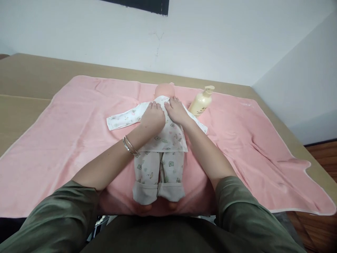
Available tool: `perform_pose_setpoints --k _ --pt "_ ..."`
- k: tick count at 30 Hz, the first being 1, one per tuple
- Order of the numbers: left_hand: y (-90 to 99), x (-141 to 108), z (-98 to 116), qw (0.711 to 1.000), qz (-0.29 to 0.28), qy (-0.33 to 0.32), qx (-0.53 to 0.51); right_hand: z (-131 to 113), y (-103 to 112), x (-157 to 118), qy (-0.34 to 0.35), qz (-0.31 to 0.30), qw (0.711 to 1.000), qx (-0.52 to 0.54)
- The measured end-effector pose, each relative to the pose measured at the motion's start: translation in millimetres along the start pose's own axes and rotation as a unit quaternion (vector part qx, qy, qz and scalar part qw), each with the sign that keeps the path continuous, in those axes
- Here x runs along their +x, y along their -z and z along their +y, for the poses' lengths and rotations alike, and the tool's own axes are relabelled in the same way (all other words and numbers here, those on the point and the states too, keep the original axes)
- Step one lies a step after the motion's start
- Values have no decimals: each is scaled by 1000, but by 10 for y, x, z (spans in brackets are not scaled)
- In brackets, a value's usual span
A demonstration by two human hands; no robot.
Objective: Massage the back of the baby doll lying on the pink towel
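A baby doll (164, 90) lies on a pink blanket with its bald head away from me and its feet toward me. It wears white printed trousers (147, 168) with turned-up cuffs. A matching white long-sleeved baby shirt (168, 138) covers its torso, sleeves spread to both sides. My left hand (154, 117) is curled on the upper shirt, its fingers bent into the cloth near the neckline. Beside it, my right hand (178, 110) rests on the shirt's right shoulder, fingers stretched out and thumb apart. The doll's arms are hidden.
A cream pump bottle (201, 102) stands on the blanket, just right of the doll's shoulder. The wrinkled pink blanket (244, 140) covers much of the wooden table (34, 77). A white wall (210, 42) rises behind the table, and another stands at the right.
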State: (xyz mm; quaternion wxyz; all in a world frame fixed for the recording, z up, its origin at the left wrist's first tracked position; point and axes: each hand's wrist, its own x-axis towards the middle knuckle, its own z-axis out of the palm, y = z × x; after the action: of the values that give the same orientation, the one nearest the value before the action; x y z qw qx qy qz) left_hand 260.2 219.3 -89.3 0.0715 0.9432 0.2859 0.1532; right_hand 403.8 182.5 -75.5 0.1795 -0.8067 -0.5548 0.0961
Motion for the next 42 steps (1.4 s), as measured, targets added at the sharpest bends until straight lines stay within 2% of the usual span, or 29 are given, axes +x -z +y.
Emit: perform_pose_setpoints --k 3,8,11,14,17,22,25,30,33,36,38,42 --pt "41 -5 -11 1000 -18 -3 1 -67 21 -71 -3 6 1000 -23" --pt "97 248 -378 982 -17 120 -144 -399 -56 -519 40 7 993 -111" --pt "31 323 -523 965 10 140 -224 -605 -146 -862 68 -9 987 -143" --pt "-45 309 -535 956 41 153 -246 -718 -177 -1059 96 -23 984 -145" --pt "-83 294 -507 957 45 152 -242 -659 -125 -948 96 -32 987 -121" --pt "-163 327 -515 967 70 123 -211 -281 -37 -333 2 -4 999 -42" --pt "-216 332 -510 971 82 118 -191 -95 -49 -105 -17 20 1000 -14" --pt "-216 317 -485 975 74 110 -177 -30 -107 -90 -7 44 999 -11" --pt "-169 322 -486 977 62 114 -171 -39 -124 -100 -4 46 999 -14" --pt "-108 294 -441 984 38 91 -147 -18 -117 -84 4 47 999 -13" --pt "-79 224 -338 988 29 74 -129 15 -97 -73 13 45 999 -9" --pt "-73 -8 8 992 29 77 -92 89 -39 -61 35 32 999 19"
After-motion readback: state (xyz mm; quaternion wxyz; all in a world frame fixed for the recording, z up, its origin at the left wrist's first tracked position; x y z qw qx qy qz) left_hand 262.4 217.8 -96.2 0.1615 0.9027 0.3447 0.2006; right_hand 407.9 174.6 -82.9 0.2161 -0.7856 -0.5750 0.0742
